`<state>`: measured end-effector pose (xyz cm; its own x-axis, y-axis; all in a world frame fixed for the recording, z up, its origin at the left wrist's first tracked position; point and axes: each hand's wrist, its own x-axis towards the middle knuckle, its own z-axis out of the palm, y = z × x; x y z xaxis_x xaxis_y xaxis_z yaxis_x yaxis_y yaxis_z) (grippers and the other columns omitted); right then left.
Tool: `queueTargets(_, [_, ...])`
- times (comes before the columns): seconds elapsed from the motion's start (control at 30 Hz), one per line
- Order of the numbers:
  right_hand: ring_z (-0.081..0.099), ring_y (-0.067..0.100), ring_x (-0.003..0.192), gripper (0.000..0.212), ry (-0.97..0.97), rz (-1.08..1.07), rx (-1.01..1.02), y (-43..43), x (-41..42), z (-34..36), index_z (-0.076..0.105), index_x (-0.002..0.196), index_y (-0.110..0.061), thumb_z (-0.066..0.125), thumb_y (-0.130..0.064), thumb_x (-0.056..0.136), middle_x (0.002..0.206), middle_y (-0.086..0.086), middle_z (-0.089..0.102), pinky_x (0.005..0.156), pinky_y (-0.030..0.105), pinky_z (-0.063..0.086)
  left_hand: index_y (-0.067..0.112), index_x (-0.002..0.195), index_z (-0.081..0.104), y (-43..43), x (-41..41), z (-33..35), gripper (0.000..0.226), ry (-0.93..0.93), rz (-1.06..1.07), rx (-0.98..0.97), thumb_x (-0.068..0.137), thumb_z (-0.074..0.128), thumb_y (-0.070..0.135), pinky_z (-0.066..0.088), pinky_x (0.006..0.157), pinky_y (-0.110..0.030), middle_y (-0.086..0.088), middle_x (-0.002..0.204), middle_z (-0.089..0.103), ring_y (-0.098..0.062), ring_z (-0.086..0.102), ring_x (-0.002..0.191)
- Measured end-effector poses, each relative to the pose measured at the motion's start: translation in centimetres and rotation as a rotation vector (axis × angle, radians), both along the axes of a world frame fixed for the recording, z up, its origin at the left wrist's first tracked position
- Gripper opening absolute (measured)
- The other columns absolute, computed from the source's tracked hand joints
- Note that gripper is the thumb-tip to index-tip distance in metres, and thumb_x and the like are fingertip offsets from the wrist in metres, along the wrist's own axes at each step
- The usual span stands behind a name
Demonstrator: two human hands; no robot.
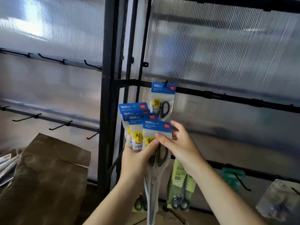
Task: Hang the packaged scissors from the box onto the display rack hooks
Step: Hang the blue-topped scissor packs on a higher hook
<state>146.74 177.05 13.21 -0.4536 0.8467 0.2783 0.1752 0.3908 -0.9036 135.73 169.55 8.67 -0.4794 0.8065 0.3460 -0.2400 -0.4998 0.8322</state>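
Packs (133, 108) fan out in the left hand (136, 161), whose fingers curl round their lower halves, likely so each blue header stays free to pick. The right hand (183, 148) pinches the front pack (156, 127) at its side, seemingly to peel it off. At one o'clock from the fan, a hung pack (163, 98) dangles from a hook (165, 83). The box (53, 159) sits at eight o'clock.

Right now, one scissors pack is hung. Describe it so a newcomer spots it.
Start at the black upright post in the middle, then follow the crossbar running right from it. On the first hook hangs a blue-topped pack with black-handled scissors. Unlike the matching packs fanned in the left hand below, whose front pack the right hand pinches, it hangs alone.
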Motion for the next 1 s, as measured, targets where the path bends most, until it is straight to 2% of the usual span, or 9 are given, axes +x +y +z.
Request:
queueTargets(0.17, [0.066,0.007,0.103,0.072,0.038,-0.011,0.017,0.6,0.7,0.2,0.045,0.139,-0.028,0.08,-0.03,0.077,0.107,-0.009,0.071,0.097,0.041,0.052,0.005,0.122,0.06,0.0,0.6,0.7,0.041,0.033,0.009,0.015,0.084,0.068,0.017,0.055,0.091,-0.043,-0.015,0.113,0.071,-0.031,0.067,0.107])
queueTargets(0.23, [0.066,0.009,0.103,0.068,0.067,-0.044,0.039,0.9,0.6,0.2,0.047,0.137,-0.026,0.08,-0.027,0.078,0.108,-0.008,0.071,0.096,0.042,0.053,0.013,0.127,0.057,0.0,0.8,1.0,0.042,0.045,-0.005,-0.003,0.089,0.065,0.028,0.052,0.094,-0.047,-0.012,0.117,0.069,-0.029,0.066,0.111])
queueTargets(0.3, [0.066,0.01,0.104,0.06,0.105,-0.077,0.08,1.3,0.5,0.3,0.051,0.132,-0.025,0.079,-0.026,0.079,0.109,-0.007,0.07,0.094,0.043,0.054,0.022,0.131,0.055,0.0,0.8,1.1,0.043,-0.006,-0.035,-0.047,0.091,0.059,0.038,0.05,0.097,-0.051,-0.008,0.119,0.069,-0.026,0.066,0.111])
queueTargets(0.5, [0.068,0.008,0.096,0.021,0.283,-0.157,0.237,1.9,0.1,2.3,0.06,0.104,-0.03,0.071,-0.023,0.087,0.101,-0.007,0.071,0.087,0.042,0.057,0.021,0.12,0.061,0.1,0.9,1.1,0.031,-0.019,0.051,-0.066,0.092,0.058,0.033,0.051,0.096,-0.054,-0.009,0.109,0.073,-0.027,0.069,0.104])
queueTargets(0.57, [0.068,0.007,0.093,0.016,0.338,-0.198,0.293,2.2,-0.5,3.9,0.062,0.103,-0.027,0.069,-0.023,0.089,0.098,-0.007,0.072,0.084,0.038,0.058,0.025,0.116,0.063,0.3,0.8,1.1,0.025,0.007,0.117,-0.066,0.092,0.06,0.034,0.051,0.094,-0.055,-0.006,0.104,0.074,-0.025,0.07,0.1])
queueTargets(0.63, [0.068,0.005,0.089,0.015,0.36,-0.244,0.355,2.5,-1.2,5.6,0.065,0.104,-0.021,0.068,-0.02,0.089,0.095,-0.008,0.072,0.079,0.026,0.056,0.025,0.112,0.064,0.4,0.7,1.2,0.023,0.04,0.164,-0.062,0.092,0.061,0.036,0.05,0.095,-0.056,-0.005,0.101,0.074,-0.024,0.07,0.099])
queueTargets(0.7, [0.066,0.0,0.085,0.014,0.356,-0.28,0.391,2.9,-1.9,7.0,0.066,0.102,-0.019,0.068,-0.018,0.089,0.093,-0.009,0.071,0.072,0.015,0.052,0.026,0.112,0.064,0.3,0.7,1.5,0.022,0.042,0.174,-0.05,0.092,0.06,0.034,0.051,0.095,-0.053,-0.003,0.101,0.074,-0.021,0.07,0.099])
queueTargets(0.83, [0.067,0.01,0.085,0.011,0.296,-0.337,0.373,4.1,-3.3,8.1,0.069,0.097,-0.015,0.068,-0.018,0.086,0.092,-0.005,0.072,0.072,0.03,0.055,0.028,0.111,0.064,0.1,0.7,1.5,0.019,0.054,0.161,-0.045,0.093,0.06,0.033,0.052,0.096,-0.049,0.0,0.101,0.074,-0.018,0.07,0.1])
queueTargets(1.0, [0.067,0.011,0.083,0.012,0.266,-0.363,0.391,4.3,-4.1,8.0,0.07,0.098,-0.012,0.068,-0.02,0.088,0.091,-0.003,0.072,0.063,0.022,0.048,0.031,0.115,0.061,-0.2,0.6,1.5,0.022,0.04,0.195,-0.051,0.093,0.06,0.031,0.053,0.094,-0.041,0.006,0.101,0.074,-0.009,0.069,0.097])
